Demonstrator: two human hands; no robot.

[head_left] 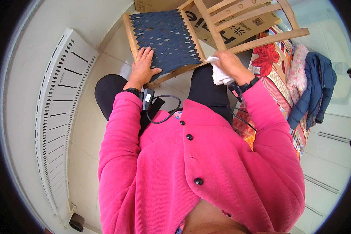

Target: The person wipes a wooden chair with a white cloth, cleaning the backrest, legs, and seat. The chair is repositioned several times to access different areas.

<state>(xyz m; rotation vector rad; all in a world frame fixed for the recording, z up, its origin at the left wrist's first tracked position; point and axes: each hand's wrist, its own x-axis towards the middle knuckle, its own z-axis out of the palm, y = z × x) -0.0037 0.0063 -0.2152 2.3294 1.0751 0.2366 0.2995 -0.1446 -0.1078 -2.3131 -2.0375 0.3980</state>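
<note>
In front of my knees a wooden chair (269,39) is tilted, its slatted back toward the upper right. Its seat (165,37) is woven from dark blue strips with small gaps between them. My left hand (143,69) rests on the near left corner of the seat, fingers stretched over the wooden rail and the thumb on the weave. Bunched in my right hand (232,64) is a white cloth (221,76), held against the wooden frame where the seat meets the back. Part of the cloth hangs below my fingers.
A white radiator (62,113) runs along the left wall. Behind the chair stands a cardboard box (255,31). On the right lie floral bedding (267,58) and a dark blue jacket (314,84). Black cables (163,121) loop from the devices on my wrists.
</note>
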